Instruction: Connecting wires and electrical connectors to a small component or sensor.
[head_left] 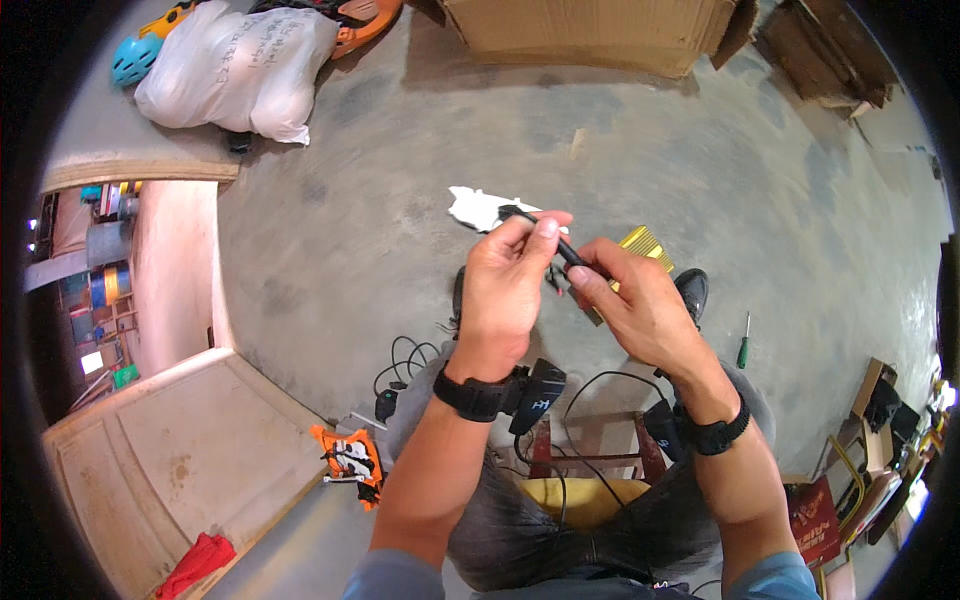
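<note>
While both hands [560,275] pinch a black cable [560,248], cardboard box [590,30] contents unseen

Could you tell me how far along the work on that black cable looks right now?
Nothing looks finished. In hand: the left hand and right hand both pinch a thin black cable. Left untouched on the floor: a green-handled screwdriver, a yellow part and white scrap.

Clutter on the concrete floor around a white sack

The white sack [238,70] lies far up-left; a cardboard box [590,30] sits to its right, a green-handled screwdriver [744,346] well down-right of it, an orange tool [347,461] and a red cloth [197,562] far below.
</note>
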